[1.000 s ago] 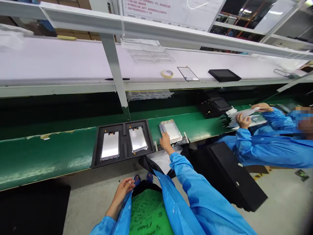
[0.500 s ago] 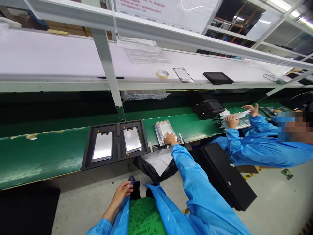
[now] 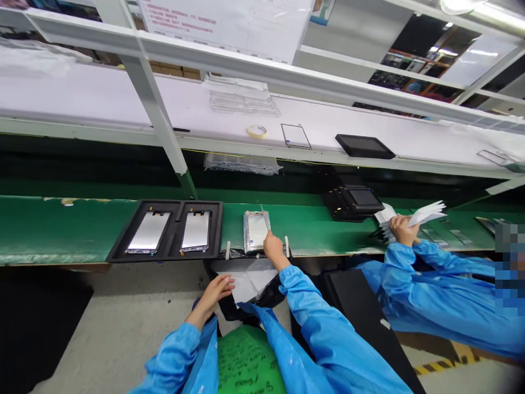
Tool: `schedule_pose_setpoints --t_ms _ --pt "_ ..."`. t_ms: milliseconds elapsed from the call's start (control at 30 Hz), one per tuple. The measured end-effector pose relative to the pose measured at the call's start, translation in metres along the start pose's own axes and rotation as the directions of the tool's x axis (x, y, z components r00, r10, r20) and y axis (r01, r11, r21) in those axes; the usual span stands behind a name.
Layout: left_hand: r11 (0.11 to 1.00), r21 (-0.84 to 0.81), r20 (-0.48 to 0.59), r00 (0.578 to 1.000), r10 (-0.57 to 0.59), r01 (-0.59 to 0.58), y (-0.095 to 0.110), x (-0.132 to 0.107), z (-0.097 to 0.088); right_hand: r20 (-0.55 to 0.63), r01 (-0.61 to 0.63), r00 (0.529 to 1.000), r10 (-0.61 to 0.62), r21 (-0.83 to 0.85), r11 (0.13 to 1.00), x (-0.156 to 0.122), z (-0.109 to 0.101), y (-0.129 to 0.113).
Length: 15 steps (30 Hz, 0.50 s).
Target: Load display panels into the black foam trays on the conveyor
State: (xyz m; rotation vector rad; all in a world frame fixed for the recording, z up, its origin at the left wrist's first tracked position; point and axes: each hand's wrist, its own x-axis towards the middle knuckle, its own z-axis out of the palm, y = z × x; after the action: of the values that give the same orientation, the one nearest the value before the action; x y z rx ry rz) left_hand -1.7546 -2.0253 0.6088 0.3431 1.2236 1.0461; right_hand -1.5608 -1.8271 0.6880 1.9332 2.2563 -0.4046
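Observation:
A small stack of flat screen panels in clear wrapping lies near the front edge of the green bench. At its right edge, my right hand is closed in a pinch. A thin edge stands up from the stack there, like a thin clear sheet; the fingertips partly hide it. My left hand hangs over the left side of a black bag, fingers loosely stretched, holding nothing. White sheets lie in the bag's mouth, below the stack.
Left of the stack, a black foam tray holds two screen panels. Black trays are piled to the right. A co-worker's hand holds white sheets. The shelf above carries a tape roll and a black tray.
My right hand has shifted from the stack's top to its right edge and pinches there. My left hand has risen to the bag. The view has swung right.

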Motion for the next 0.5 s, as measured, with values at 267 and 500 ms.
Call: schedule_pose_setpoints --t_ms 267,500 --pt "0.969 -0.248 0.007 1.0 0.003 -0.001 0.035 0.011 0.133 -0.201 0.563 0.821 -0.535 0.121 0.818 -0.129 0.032 0.024" --pt "0.912 -0.4 0.26 0.966 0.013 0.096 0.018 -0.054 0.102 -0.281 0.867 0.491 -0.825 0.254 0.429 -0.165 0.024 0.045"
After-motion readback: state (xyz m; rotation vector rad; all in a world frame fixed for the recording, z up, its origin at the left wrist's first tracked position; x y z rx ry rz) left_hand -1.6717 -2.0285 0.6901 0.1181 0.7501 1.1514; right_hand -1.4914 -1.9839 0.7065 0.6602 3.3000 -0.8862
